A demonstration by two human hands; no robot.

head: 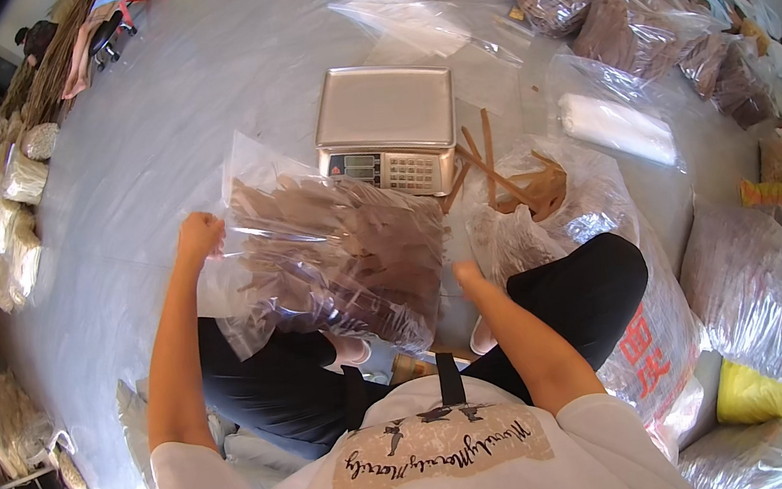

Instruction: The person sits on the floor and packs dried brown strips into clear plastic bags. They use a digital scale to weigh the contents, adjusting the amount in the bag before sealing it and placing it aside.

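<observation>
A clear plastic bag packed with flat brown strips lies tilted in front of me, between my knees. My left hand is a closed fist at the bag's loose left end, where transparent film reaches up to the fingers. By the bag's right side is my right hand, its fingers mostly hidden from view, so its grip cannot be made out. Just beyond the bag stands a digital scale with a bare metal pan. To the right, a large open plastic sack holds loose brown strips.
Filled plastic bags line the upper right. Flat clear bags and a white plastic roll lie on the floor. Bulky sacks stand at right. Pale bundles and long stalks line the left, near a person's legs.
</observation>
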